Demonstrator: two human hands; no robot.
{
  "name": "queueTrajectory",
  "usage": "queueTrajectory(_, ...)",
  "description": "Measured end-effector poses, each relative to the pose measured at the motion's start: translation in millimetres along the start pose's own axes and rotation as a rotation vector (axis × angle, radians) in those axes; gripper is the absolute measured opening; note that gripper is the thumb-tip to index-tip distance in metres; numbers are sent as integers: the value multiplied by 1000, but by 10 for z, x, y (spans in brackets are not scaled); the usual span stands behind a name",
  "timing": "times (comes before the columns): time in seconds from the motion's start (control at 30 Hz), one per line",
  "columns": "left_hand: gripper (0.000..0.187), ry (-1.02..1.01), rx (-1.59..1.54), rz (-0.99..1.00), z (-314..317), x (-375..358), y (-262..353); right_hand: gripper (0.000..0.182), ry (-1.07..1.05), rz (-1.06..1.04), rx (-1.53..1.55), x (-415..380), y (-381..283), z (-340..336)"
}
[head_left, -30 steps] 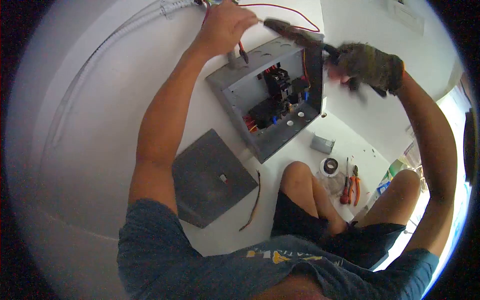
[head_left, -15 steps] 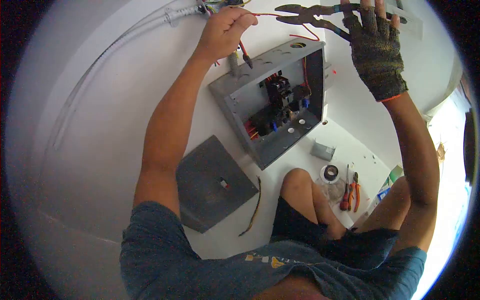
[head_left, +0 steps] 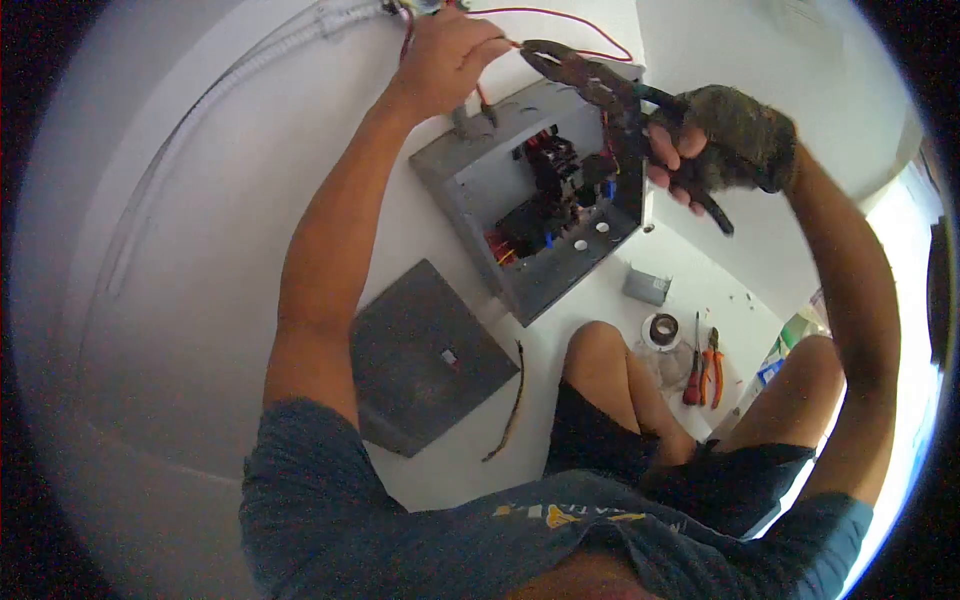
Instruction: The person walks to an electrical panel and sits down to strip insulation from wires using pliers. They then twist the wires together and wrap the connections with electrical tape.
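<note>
My bare left hand (head_left: 445,62) pinches a red wire near the top of the view, above the grey metal box. My right hand (head_left: 725,140), in a dark fingerless glove, is wrapped round the handles of large dark pliers (head_left: 590,80). The jaws of the pliers are closed at the wire's end, just right of my left fingertips. Behind them a loop of red wire (head_left: 560,14) curves over the box. The open grey box (head_left: 475,200) holds black breakers (head_left: 560,170) and several coloured wires.
A dark square panel (head_left: 430,360) lies left of my legs, beside a thin dark strip (head_left: 515,405). A small grey box (head_left: 647,286), a tape roll (head_left: 663,329), a screwdriver (head_left: 693,385) and orange-handled pliers (head_left: 712,370) lie on the white floor. Corrugated conduit (head_left: 300,35) runs along the wall.
My right hand has turned and moved down, and the pliers' jaws have shut and come left to the wire beside my left fingers. The red wire now forms a wider loop.
</note>
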State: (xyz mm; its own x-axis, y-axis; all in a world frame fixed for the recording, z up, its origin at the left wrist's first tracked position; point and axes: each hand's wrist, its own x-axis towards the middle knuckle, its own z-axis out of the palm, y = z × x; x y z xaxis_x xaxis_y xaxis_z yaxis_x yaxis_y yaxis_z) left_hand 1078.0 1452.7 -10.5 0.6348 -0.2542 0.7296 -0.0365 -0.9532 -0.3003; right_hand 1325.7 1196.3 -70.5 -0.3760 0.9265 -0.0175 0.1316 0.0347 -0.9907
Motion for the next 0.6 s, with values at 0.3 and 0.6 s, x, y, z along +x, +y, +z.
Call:
queueTrajectory(0.3, 32, -52, -80, -42, 78, 57, -107, 44, 622, 24, -300, -212, 1217, -4)
queueTrajectory(0.6, 39, 185, 359, 139, 114, 356, 528, 32, 947, 1181, -761, -518, 4638, 693)
